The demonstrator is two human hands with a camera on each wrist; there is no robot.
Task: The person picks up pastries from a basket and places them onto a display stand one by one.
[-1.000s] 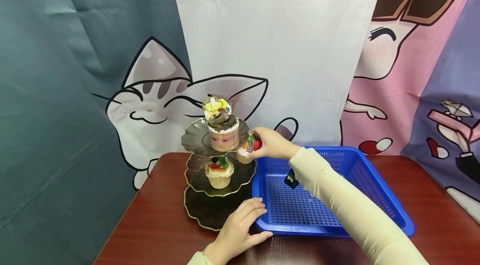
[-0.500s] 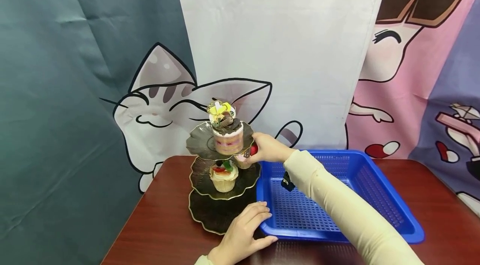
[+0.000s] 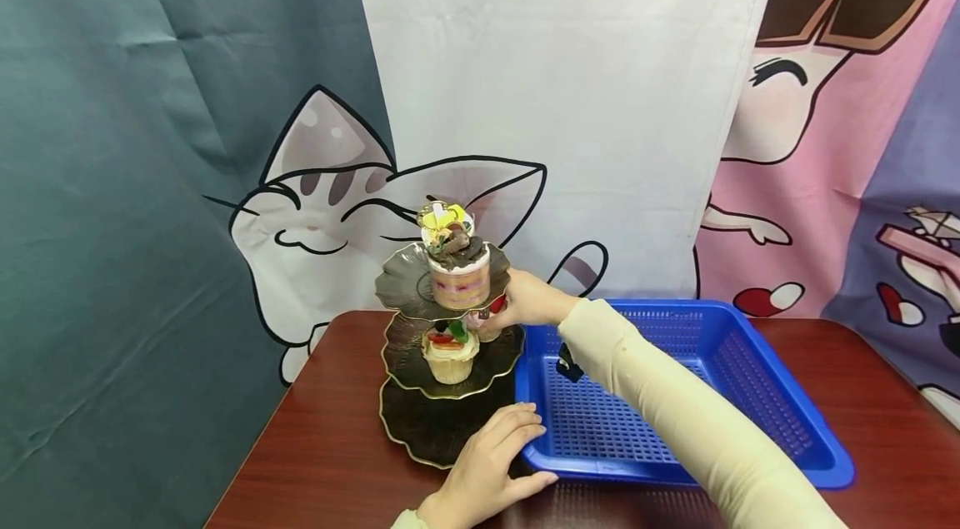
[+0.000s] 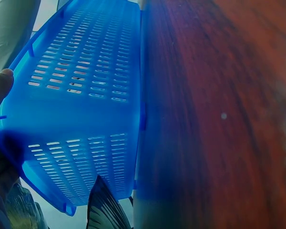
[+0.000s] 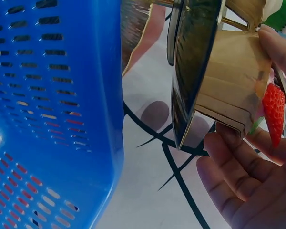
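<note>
My right hand (image 3: 529,297) grips a small cake (image 5: 233,78) topped with a strawberry (image 5: 274,112), at the right side of a tiered stand's middle plate (image 3: 403,350). The cake's base is against that plate in the right wrist view; the top plate (image 3: 397,283) partly hides it from the head view. A white-frosted cupcake (image 3: 450,358) sits to its left on the same tier. Over the near left corner of a blue plastic basket (image 3: 600,469) rests my left hand (image 3: 487,458), fingers across the rim, thumb along the front.
A layered cake with chocolate (image 3: 460,286) and a yellow-topped cake (image 3: 447,219) stand on the top plate. The dark, gold-edged bottom plate (image 3: 420,425) lies low on the reddish-brown table (image 3: 300,429), beside the basket. Printed curtains (image 3: 585,79) hang behind.
My right hand has carried the strawberry-topped cake left and slightly inward, between the top and middle plates. My left hand keeps its place on the basket; the view has shifted slightly.
</note>
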